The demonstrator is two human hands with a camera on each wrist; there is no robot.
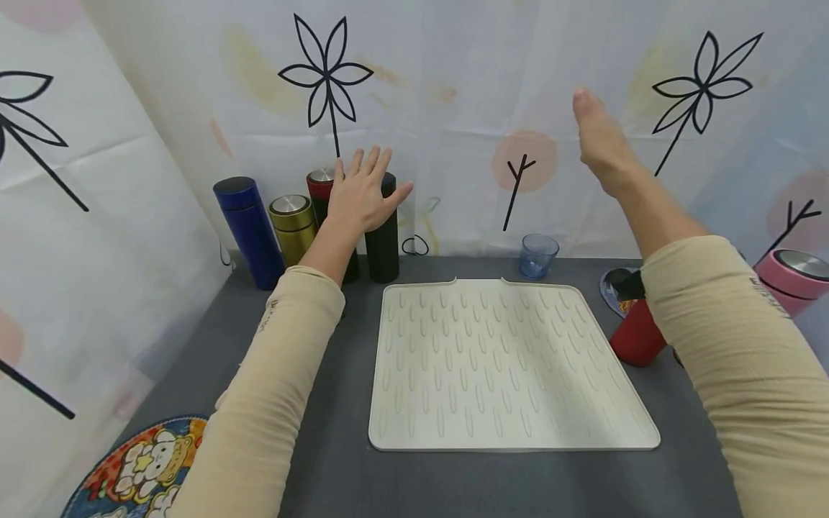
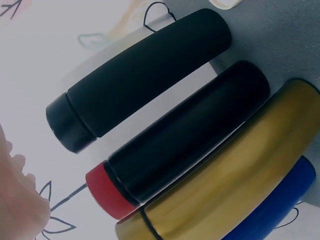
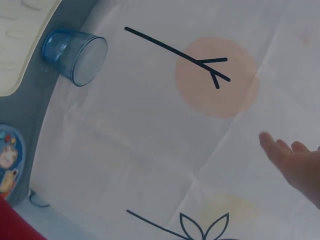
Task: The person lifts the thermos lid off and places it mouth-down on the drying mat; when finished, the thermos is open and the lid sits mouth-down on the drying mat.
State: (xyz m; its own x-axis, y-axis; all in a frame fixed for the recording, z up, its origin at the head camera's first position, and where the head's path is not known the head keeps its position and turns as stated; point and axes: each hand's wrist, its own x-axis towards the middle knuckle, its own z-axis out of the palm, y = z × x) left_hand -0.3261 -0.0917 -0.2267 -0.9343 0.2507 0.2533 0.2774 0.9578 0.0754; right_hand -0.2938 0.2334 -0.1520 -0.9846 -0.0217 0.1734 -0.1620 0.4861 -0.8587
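A blue bottle [image 1: 249,234], a gold bottle [image 1: 293,234], a red-lidded bottle [image 2: 185,135] and a dark bottle [image 1: 383,248] stood in a row, left to right, at the far left of the grey surface [image 1: 453,482]. The left hand [image 1: 365,194] was raised near the tops of the last two, its fingers straight and spread, holding nothing; the left wrist view showed it apart from them. The right hand [image 1: 602,147] hung before the patterned cloth [image 1: 453,79] at far right, well above the blue glass [image 1: 539,257], its fingers loosely extended and gripping nothing, though their exact spread was hard to tell edge-on. The bottles looked rigid and hard-walled, probably moderately heavy, more so if filled. Being narrow for their height, they seemed likely to tip if knocked high up, so the surest hold was round the middle of the body, thumb opposite fingers. The gold bottle's sheen suggested a slicker wall than the matte dark bottle's. The red-lidded bottle stood close beside the gold bottle, which made its right side the roomier one for fingers.
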